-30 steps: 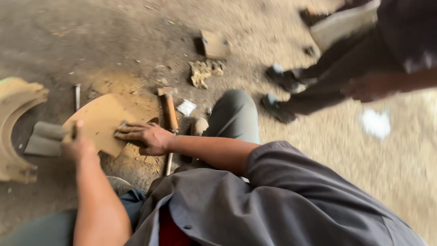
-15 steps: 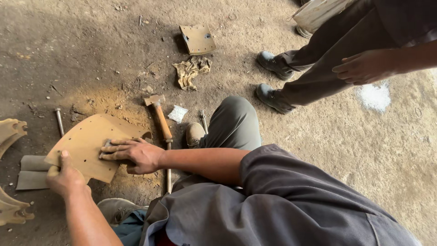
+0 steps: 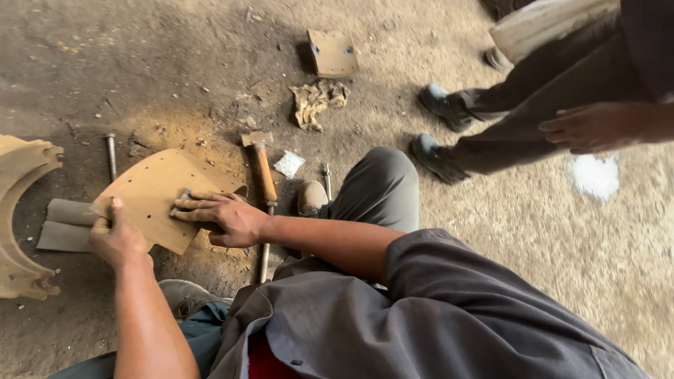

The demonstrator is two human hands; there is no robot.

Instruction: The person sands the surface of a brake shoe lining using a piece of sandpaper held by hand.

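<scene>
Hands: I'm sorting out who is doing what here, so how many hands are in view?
3. The left hand grips the near left edge of the tan curved plate. The right hand presses flat on it. Another person's hand hangs at the upper right. Others may be out of view.

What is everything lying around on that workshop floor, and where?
curved perforated plate: 1, tan, on a grey block, under both hands
grey block: 1, left, beneath the plate
arched casting: 1, tan, far left edge
hammer: 1, wooden handle, right of the plate
long bolt: 1, grey, above the plate
rag: 1, dirty tan, top centre
square plate: 1, tan, top centre
white scrap: 1, beside the hammer
other person: 1, dark clothes, top right
left hand: gripping the plate's left edge
right hand: pressing a small pad on the plate
</scene>
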